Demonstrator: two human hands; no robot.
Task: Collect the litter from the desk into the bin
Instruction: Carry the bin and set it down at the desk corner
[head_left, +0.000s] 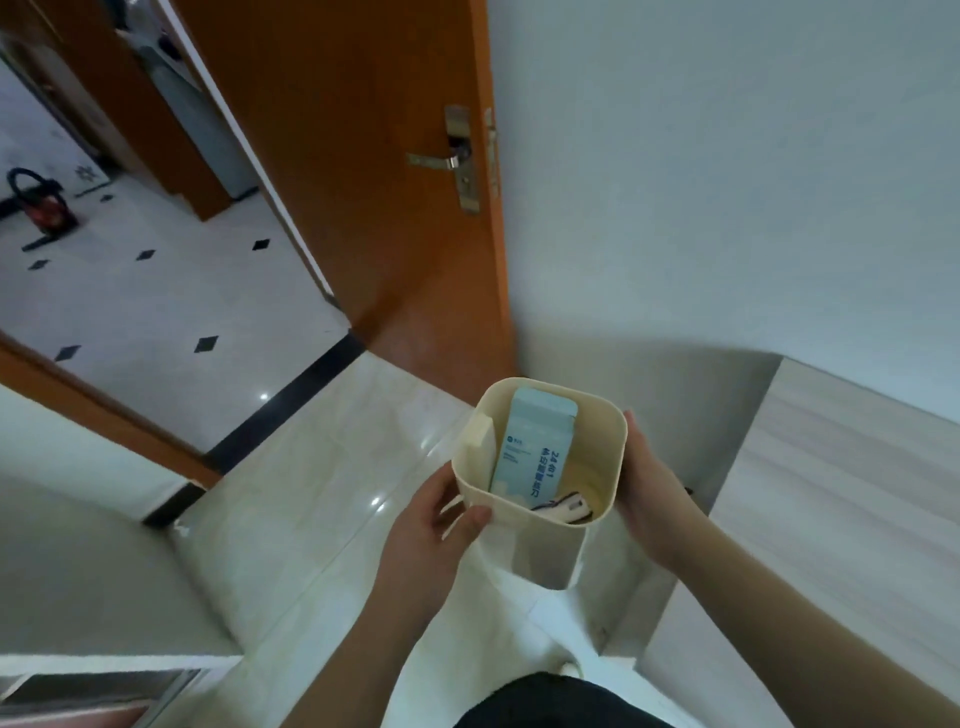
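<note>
Gripping a cream-coloured square plastic bin (540, 540) with rounded corners, both of the person's bare hands hold it up above the glossy pale tiled floor (322, 499). The left hand (436, 525) is clamped on the bin's near-left corner, thumb pressed flat against the outer wall just under the rim. The right hand (647, 493) is wrapped around the opposite side, its fingers hidden behind the wall. Inside the bin stands a light-blue cardboard box (532, 449) with dark printed lettering, leaning upright against the far wall. Beside it, on the left, sits a pale cream flat piece (480, 434) (what it is cannot be told). At the bottom lies a small white item with dark markings (566, 506). An orange-brown wooden door (374, 208) with a metal handle stands open beyond. A light wood-grain desk surface (852, 493) lies to the right.
</note>
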